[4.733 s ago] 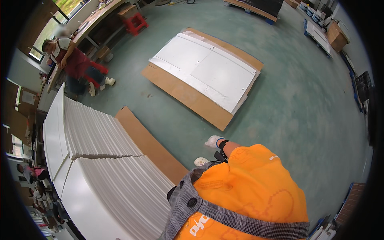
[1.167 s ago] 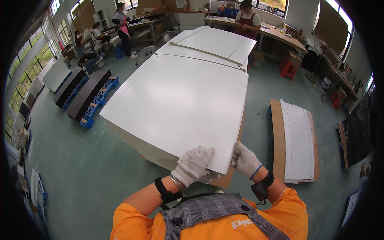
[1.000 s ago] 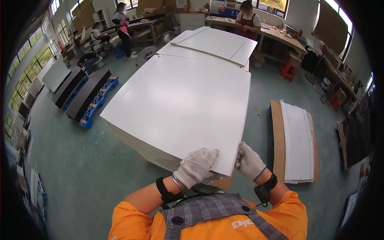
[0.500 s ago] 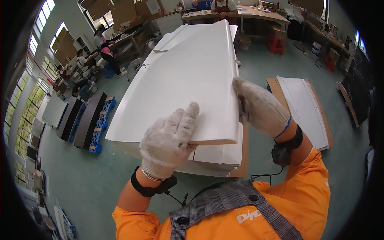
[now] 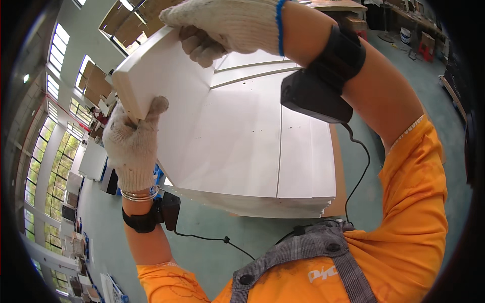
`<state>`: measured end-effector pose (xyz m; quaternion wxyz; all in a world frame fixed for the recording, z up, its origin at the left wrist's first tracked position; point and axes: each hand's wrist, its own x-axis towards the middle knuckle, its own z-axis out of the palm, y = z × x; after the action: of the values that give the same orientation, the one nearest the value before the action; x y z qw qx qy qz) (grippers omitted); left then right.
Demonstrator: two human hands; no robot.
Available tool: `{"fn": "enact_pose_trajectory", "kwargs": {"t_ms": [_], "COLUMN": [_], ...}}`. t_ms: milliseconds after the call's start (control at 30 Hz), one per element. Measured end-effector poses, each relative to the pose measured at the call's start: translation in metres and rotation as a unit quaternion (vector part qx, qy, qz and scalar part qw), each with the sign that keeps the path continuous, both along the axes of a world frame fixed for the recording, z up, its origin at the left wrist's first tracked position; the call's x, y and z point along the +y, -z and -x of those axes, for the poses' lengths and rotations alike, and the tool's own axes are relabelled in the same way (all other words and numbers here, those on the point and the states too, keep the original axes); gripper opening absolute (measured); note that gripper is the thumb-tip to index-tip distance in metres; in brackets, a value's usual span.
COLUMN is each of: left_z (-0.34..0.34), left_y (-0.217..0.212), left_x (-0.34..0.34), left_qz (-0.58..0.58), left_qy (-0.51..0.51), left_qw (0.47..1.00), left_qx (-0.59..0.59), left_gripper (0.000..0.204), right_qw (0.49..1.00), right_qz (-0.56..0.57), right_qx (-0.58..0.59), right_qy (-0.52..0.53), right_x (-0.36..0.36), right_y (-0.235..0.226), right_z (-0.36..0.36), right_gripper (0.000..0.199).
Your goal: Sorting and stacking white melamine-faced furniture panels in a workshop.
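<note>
A: What is the person holding up?

B: A white panel [image 5: 166,96], lifted close to the camera. The left hand [image 5: 132,146], in a knitted work glove, is gripping the panel's near corner, its fingers closing round the pale raw edge with the thumb pressing on the face. The right hand [image 5: 227,22], gloved the same way, is clamping the upper edge, its fingers [image 5: 202,48] curling over onto the white face.

A: And where is the panel sitting relative to everything else?

B: It is hanging tilted in the air, above and partly in front of a stack of white panels [image 5: 262,166]. The stack is lying flat on a brown board [image 5: 337,171] that is showing along its right side, and the board is resting on the floor.

A: What is the surface like?

B: The floor [image 5: 212,235] is looking smooth and grey-green. The top sheet of the stack is showing long seams and a row of tiny holes.

A: And the room?

B: It is looking like a big workshop hall. Tall windows [image 5: 53,171] are running down the left wall, letting in daylight. Dark pallets and more white sheets are lying near them, too small to tell apart. A desk [image 5: 336,5] is standing at the far end.

A: Anything on the wrists?

B: Each is wearing a black strapped device [image 5: 318,83], with cables trailing toward the orange shirt [image 5: 404,242].
</note>
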<state>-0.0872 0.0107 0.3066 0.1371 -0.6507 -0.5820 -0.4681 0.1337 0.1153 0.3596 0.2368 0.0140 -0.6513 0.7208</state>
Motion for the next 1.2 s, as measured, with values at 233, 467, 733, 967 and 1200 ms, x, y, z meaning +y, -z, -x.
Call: {"fn": "enact_pose_trajectory", "kwargs": {"t_ms": [233, 467, 733, 967, 1200], "left_z": [0.036, 0.083, 0.133, 0.204, 0.252], "left_y": [-0.027, -0.052, -0.081, -0.099, -0.107], "left_x": [0.009, 0.024, 0.046, 0.075, 0.081], "left_qz": [-0.019, -0.032, -0.021, -0.035, 0.003], "left_qy": [0.005, -0.081, 0.012, 0.078, 0.08], "left_qw": [1.0, 0.995, 0.997, 0.988, 0.977], "left_qx": [-0.004, 0.04, -0.076, -0.13, -0.197], "left_gripper": [0.036, 0.03, 0.036, 0.044, 0.05], "right_qw": [0.917, 0.843, 0.77, 0.768, 0.73], "right_qz": [-0.189, -0.303, -0.363, -0.253, -0.293], "right_qx": [-0.018, -0.042, -0.231, -0.517, -0.533], "right_qy": [0.351, 0.442, 0.472, 0.281, 0.313], "right_x": [-0.015, -0.02, -0.022, -0.051, -0.106], "right_y": [-0.03, -0.026, 0.055, 0.193, 0.261], "right_z": [0.061, 0.103, 0.115, 0.043, -0.028], "right_gripper": [0.047, 0.054, 0.06, 0.06, 0.049]}}
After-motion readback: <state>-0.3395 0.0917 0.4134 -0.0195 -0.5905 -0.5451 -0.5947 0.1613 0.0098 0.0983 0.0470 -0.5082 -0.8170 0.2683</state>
